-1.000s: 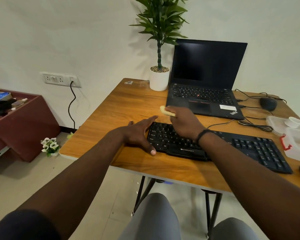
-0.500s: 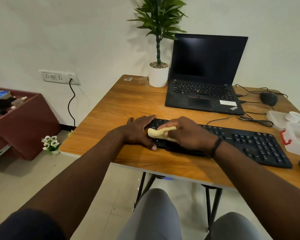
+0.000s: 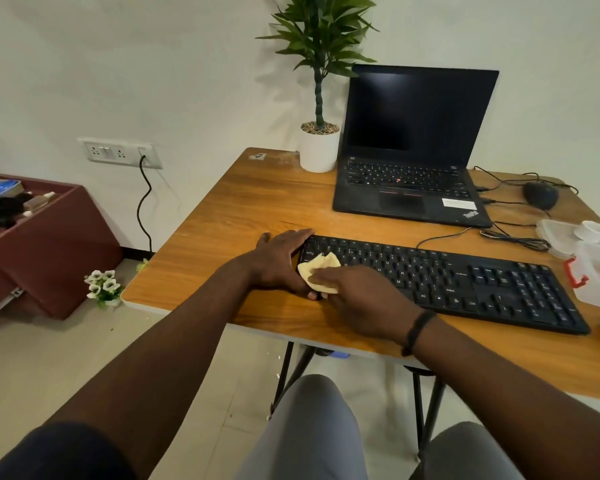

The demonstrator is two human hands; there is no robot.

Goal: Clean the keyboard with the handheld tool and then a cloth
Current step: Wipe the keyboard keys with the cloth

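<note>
Head view, near to far. I see grey trouser knees (image 3: 312, 427) at the bottom edge, both forearms reaching over the near edge of the wooden table (image 3: 257, 209). Right hand (image 3: 364, 299), black band on its wrist, grips a crumpled pale yellow cloth (image 3: 317, 270) and presses it onto the left end of the keyboard (image 3: 465, 278). Left hand (image 3: 278, 258) lies flat with fingers straight, braced against the keyboard's left edge, thumb at the near corner. Keyboard: black, full-size with number pad, white legends, lying across the table slightly angled. Beyond it an open black laptop (image 3: 413, 150), screen dark, with a potted plant (image 3: 319, 98) just to its left.
</note>
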